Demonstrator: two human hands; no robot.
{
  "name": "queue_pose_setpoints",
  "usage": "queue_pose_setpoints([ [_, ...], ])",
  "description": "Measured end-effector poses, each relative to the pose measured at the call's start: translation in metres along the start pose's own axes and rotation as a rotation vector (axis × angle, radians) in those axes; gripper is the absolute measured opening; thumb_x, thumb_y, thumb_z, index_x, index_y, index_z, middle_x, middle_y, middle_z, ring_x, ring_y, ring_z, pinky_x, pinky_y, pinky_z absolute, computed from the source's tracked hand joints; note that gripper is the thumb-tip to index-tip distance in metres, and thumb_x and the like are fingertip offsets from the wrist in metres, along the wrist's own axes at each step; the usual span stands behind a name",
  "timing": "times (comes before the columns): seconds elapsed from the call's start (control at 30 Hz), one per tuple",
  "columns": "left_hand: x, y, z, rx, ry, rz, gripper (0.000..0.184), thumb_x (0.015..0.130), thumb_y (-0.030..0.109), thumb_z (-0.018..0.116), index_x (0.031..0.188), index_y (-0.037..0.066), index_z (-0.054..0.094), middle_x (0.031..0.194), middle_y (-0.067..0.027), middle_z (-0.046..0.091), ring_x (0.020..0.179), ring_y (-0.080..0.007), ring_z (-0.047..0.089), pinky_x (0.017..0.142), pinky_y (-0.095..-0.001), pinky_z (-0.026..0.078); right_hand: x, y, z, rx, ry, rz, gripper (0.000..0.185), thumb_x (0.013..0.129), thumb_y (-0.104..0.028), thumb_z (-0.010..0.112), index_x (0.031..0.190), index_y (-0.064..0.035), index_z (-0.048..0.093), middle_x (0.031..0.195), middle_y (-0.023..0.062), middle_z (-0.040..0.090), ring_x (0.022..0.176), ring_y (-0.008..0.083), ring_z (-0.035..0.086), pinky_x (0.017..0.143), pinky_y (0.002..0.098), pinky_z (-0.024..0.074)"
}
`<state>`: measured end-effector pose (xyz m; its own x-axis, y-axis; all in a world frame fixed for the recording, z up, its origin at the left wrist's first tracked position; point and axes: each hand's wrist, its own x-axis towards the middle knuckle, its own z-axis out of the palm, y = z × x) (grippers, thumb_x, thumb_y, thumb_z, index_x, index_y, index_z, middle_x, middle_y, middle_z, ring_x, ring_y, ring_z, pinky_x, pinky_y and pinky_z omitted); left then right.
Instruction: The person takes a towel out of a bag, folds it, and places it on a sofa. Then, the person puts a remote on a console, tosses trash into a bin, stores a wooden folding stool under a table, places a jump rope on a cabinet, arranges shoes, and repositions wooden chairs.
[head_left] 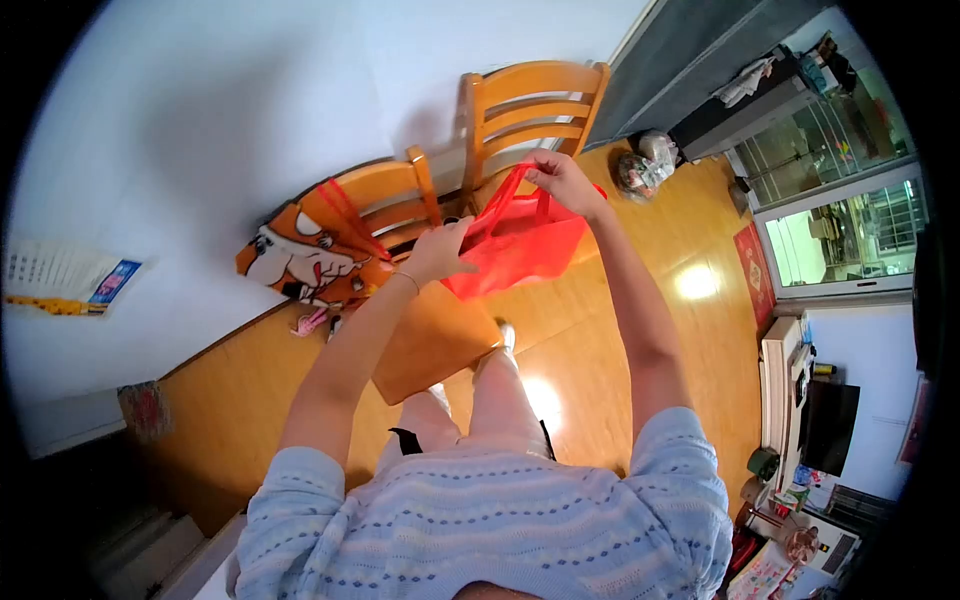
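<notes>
A red tote bag hangs in front of me, above the floor and beside the wooden chairs. Up at its top right, my right hand is closed on the bag's handle, fingers pinched together. At the bag's left edge is my left hand, apparently gripping the rim; the thumb shows, while some of the fingertips are hidden. A brown, white and black patterned bag with red straps hangs over the nearer chair's back, just left of my left hand.
The nearer chair's seat is close to my legs. A second wooden chair stands against the wall. Plastic bags lie on the floor beyond. At right are a glass door, a red mat and a cluttered cabinet.
</notes>
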<state>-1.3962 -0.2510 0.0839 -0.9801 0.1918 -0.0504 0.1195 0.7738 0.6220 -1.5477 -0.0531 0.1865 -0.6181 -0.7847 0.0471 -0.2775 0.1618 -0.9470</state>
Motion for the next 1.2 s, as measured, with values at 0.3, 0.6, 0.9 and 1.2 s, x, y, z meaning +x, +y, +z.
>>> queue_pose_setpoints([
  [0.3, 0.134, -0.017, 0.041, 0.237, 0.137, -0.06, 0.021, 0.073, 0.018, 0.064, 0.089, 0.006, 0.057, 0.085, -0.0107, 0.061, 0.088, -0.0288, 0.057, 0.076, -0.0403, 0.044, 0.025, 0.076, -0.099, 0.101, 0.073, 0.063, 0.009, 0.086, 0.0, 0.051, 0.093, 0.0009, 0.057, 0.086, -0.0006, 0.056, 0.082, 0.008, 0.052, 0.076, 0.0227, 0.0425],
  [0.6, 0.229, -0.056, 0.067, 0.386, 0.254, -0.054, 0.01, 0.076, 0.007, 0.047, 0.075, 0.005, 0.056, 0.079, -0.013, 0.059, 0.081, -0.0297, 0.056, 0.072, -0.0385, 0.045, 0.083, 0.137, -0.152, -0.031, 0.202, 0.065, 0.012, 0.084, -0.002, 0.053, 0.094, 0.0015, 0.058, 0.085, 0.0029, 0.059, 0.082, 0.011, 0.055, 0.075, 0.0256, 0.0445],
  [0.9, 0.262, -0.072, 0.046, 0.342, 0.365, -0.057, 0.011, 0.077, 0.008, 0.047, 0.082, 0.005, 0.056, 0.085, -0.0109, 0.059, 0.088, -0.0272, 0.055, 0.075, -0.0379, 0.044, 0.145, 0.168, -0.184, 0.049, 0.299, 0.093, 0.011, 0.083, -0.004, 0.054, 0.092, -0.0001, 0.06, 0.08, 0.0025, 0.06, 0.077, 0.0103, 0.055, 0.073, 0.025, 0.0444],
  [1.2, 0.241, -0.078, 0.052, 0.265, 0.314, -0.164, 0.034, 0.076, 0.017, 0.061, 0.106, 0.004, 0.052, 0.101, -0.0118, 0.056, 0.099, -0.0294, 0.05, 0.084, -0.0383, 0.041, 0.131, 0.192, -0.172, -0.088, 0.354, 0.126, 0.022, 0.081, -0.008, 0.055, 0.101, -0.0006, 0.058, 0.09, 0.0099, 0.061, 0.085, 0.019, 0.058, 0.077, 0.0282, 0.0442],
])
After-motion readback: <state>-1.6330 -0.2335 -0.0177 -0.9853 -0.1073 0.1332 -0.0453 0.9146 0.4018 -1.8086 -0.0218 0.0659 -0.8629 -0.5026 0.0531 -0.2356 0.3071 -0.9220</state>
